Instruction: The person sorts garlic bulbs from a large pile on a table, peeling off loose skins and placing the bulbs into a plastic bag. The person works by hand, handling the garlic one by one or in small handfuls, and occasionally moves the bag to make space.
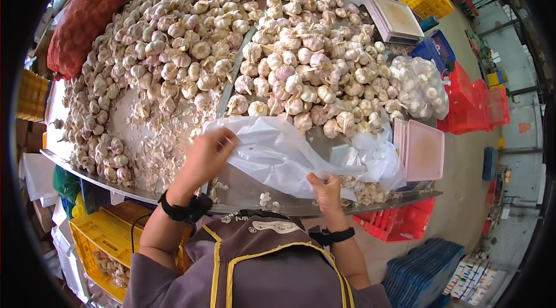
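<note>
A translucent white plastic bag lies spread in front of me, partly over the near edge of the garlic. My right hand pinches its lower right part between thumb and fingers. At the bag's upper left end is my left hand, fingers curled and slightly blurred; whether they grip the plastic is unclear. Just beyond the bag, a heap of loose garlic bulbs covers the right part of the metal table. More plastic bags lie crumpled to the right.
A divider strip separates a second garlic heap on the left. A red mesh sack rests far left. Rightward are a pink-topped scale, another scale and a filled garlic bag. Papery skins litter the left side.
</note>
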Demonstrator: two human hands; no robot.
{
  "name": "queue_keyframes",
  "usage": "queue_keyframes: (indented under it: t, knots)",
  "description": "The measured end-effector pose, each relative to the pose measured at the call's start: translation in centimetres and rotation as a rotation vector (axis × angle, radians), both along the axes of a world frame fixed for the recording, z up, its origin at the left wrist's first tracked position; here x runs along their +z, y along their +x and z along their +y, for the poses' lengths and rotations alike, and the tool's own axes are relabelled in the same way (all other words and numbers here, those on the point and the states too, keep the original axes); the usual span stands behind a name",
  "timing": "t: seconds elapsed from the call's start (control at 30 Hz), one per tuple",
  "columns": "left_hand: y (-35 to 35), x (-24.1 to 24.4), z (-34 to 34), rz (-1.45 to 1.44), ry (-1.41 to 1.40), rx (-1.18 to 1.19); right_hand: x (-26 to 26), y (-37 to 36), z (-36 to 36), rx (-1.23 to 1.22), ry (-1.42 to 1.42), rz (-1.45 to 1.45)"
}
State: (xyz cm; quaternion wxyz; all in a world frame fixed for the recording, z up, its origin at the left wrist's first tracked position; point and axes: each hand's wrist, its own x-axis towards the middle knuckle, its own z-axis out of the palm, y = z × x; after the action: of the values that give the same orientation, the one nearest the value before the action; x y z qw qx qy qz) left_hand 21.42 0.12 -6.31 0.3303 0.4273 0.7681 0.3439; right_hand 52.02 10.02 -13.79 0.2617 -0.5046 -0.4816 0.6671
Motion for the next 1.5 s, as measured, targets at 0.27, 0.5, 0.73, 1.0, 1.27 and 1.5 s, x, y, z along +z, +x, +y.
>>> queue_keyframes:
  t: [0.27, 0.5, 0.73, 1.0, 1.27, 1.5]
  knots:
    - [7.5, -4.3, 1.4, -0.884, 0.019, -0.329, 4.8, -5.1, -1.1, 0.376, 0.299, -0.116]
    - [-0.5, -1.8, 2.4, -1.612, 0.267, 0.244, -1.5, 5.2, 3.5, 0.247, 0.515, -0.705]
    - [-3.5, -2.2, 1.6, -1.350, 0.064, 0.185, -3.4, 13.7, 4.8, 0.159, 0.558, -1.139]
    - [-3.3, -5.4, 5.1, -0.847, -0.116, -0.090, -0.7, 0.7, 3.3, 0.419, 0.759, -0.462]
    - [1.2, -2.6, 4.2, 0.534, 0.307, -0.254, -2.5, 0.5, 2.6, 0.384, 0.488, -0.337]
    - [7.2, -12.9, 2.7, 0.271, -0.169, -0.882, -1.9, 2.5, 4.0, 0.160, -0.001, -0.331]
